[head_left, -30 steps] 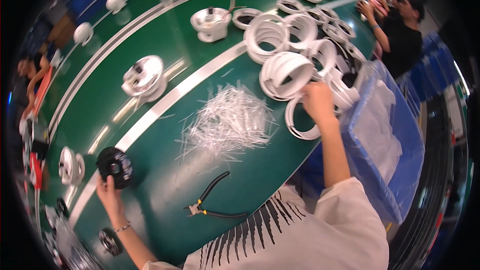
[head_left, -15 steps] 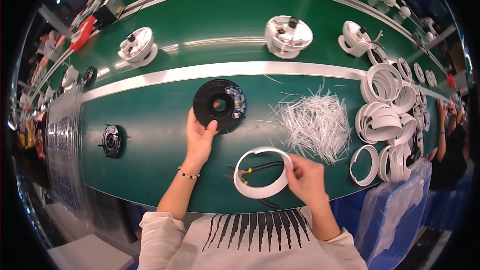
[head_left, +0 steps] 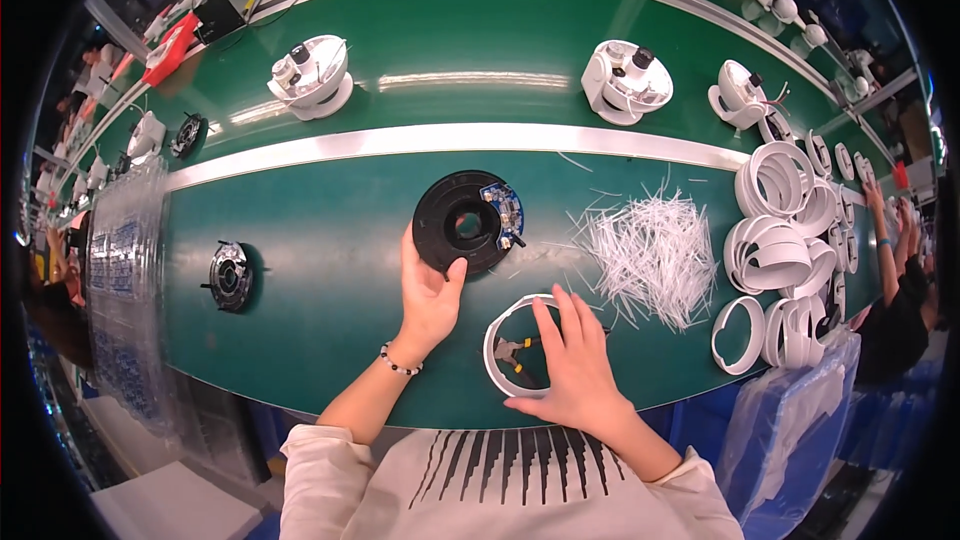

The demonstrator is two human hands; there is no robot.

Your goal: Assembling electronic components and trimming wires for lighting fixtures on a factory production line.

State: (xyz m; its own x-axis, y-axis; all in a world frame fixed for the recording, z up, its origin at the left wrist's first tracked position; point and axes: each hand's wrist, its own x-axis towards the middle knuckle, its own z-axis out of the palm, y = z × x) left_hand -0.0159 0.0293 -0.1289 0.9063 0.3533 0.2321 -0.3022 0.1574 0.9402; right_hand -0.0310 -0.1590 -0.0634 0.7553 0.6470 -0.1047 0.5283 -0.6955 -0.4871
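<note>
My left hand (head_left: 430, 292) grips the lower edge of a black round plastic disc (head_left: 437, 222), its thumb over the face. The disc has a central hole and a small blue circuit board (head_left: 508, 212) along its right side. To the right and nearer, my right hand (head_left: 582, 372) spans a white plastic ring (head_left: 489, 348), fingers at its far rim and thumb at its near rim. The palm hides the ring's right side. Through the ring shows a pair of cutting pliers (head_left: 508, 351) with black and yellow handles, partly covered by the hand.
Thin white strips (head_left: 655, 258) lie heaped right of centre. White rings (head_left: 770, 255) are stacked at the right, above a plastic-wrapped blue bin (head_left: 790, 430). A small black assembly (head_left: 231, 276) and clear trays (head_left: 125, 260) are at left. White housings (head_left: 628, 82) stand on the green belt.
My right hand has shifted from pinching the ring's right edge to spreading across it from rim to rim. The disc in my left hand appears slightly farther right in the view.
</note>
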